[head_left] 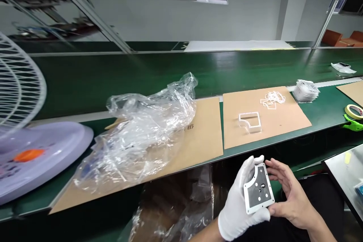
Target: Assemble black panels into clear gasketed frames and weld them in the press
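Note:
My left hand (241,204), in a white glove, grips a small flat plate (259,189) with a white rim and a dark grey face with holes. My bare right hand (289,196) cups the same plate from its right side, fingers curled against the edge. Both hands are low, in front of the table's near edge, above my lap. On the table beyond them, a clear frame-shaped part (250,121) lies on a brown cardboard sheet (295,119), with a loose heap of thin white frames (272,99) farther back.
A crumpled clear plastic bag (141,136) covers a second cardboard sheet (204,136) at the middle. A purple fan base (36,159) and its white grille (17,87) stand at left. A stack of clear parts (305,90), tape roll (354,111) and green tool (353,124) lie at right.

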Available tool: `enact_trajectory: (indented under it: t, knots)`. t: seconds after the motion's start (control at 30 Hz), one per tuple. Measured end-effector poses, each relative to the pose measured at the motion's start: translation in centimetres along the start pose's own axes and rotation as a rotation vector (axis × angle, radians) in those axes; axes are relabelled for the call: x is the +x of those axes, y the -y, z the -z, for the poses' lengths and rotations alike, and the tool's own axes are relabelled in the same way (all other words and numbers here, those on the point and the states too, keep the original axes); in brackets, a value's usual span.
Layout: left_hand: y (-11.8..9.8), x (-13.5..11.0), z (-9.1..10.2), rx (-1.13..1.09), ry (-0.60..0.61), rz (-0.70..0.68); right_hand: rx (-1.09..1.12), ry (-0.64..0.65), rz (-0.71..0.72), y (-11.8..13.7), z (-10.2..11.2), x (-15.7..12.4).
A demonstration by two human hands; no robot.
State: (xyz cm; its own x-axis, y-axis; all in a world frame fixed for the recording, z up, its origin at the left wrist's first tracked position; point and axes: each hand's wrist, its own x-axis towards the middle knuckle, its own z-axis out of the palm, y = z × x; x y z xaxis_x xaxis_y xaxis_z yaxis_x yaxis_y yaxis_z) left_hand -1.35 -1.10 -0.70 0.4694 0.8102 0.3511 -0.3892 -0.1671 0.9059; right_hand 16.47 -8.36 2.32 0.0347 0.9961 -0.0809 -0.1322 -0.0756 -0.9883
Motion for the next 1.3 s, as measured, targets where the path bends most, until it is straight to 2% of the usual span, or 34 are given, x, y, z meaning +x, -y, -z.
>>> enact_trajectory:
  t: [0.07, 0.17, 0.23, 0.3, 0.37, 0.47, 0.53, 0.63, 0.77, 0.87, 0.97, 1.1, 1.2, 1.3]
  knots:
    - [0.5, 0.0, 0.0, 0.11, -0.085, -0.059, 0.057, 0.001, -0.027, -0.3, -0.2, -0.1]
    - [1.1, 0.5, 0.9, 0.433, -0.175, -0.13, 0.093, -0.012, -0.058, -0.2, -0.7, -0.6]
    - [1.2, 0.9, 1.4, 0.673, -0.168, -0.184, -0.005, -0.052, -0.073, 0.2, -1.3, -1.0]
    - [1.2, 1.3, 1.7, 0.815, -0.126, -0.271, -0.164, -0.104, -0.102, 0.9, -2.0, -1.1]
    - [1.3, 1.3, 1.6, 0.865, -0.081, -0.357, -0.275, -0.137, -0.126, 1.6, -2.6, -0.8]
    - [1.3, 1.4, 1.8, 0.905, -0.051, -0.4, -0.365, -0.163, -0.129, 2.4, -2.8, 0.1]
    - [1.1, 1.8, 2.7, 0.944, 0.047, -0.412, -0.471, -0.182, -0.137, 2.8, -2.1, 0.7]
    - [-0.2, 3.2, 4.9, 1.011, 0.339, -0.442, -0.673, -0.121, -0.127, 3.3, -0.5, 1.7]
    - [-3.0, 6.2, 7.0, 1.064, 0.589, -0.409, -0.824, 0.07, -0.026, 4.0, 0.6, 3.9]
    - [-4.7, 9.0, 7.6, 1.077, 0.68, -0.364, -0.833, 0.131, 0.078, 4.7, 0.4, 6.1]
    - [-5.4, 11.7, 8.2, 1.092, 0.67, -0.337, -0.821, 0.165, 0.154, 5.7, 0.2, 8.6]
    - [-5.1, 14.9, 9.5, 1.056, 0.676, -0.282, -0.851, 0.211, 0.218, 6.9, 0.4, 12.3]
    - [-4.8, 17.1, 10.6, 1.051, 0.654, -0.227, -0.856, 0.238, 0.256, 7.1, 1.2, 14.7]
    - [-4.6, 19.2, 11.6, 1.112, 0.578, -0.179, -0.839, 0.199, 0.302, 6.7, 2.8, 17.0]
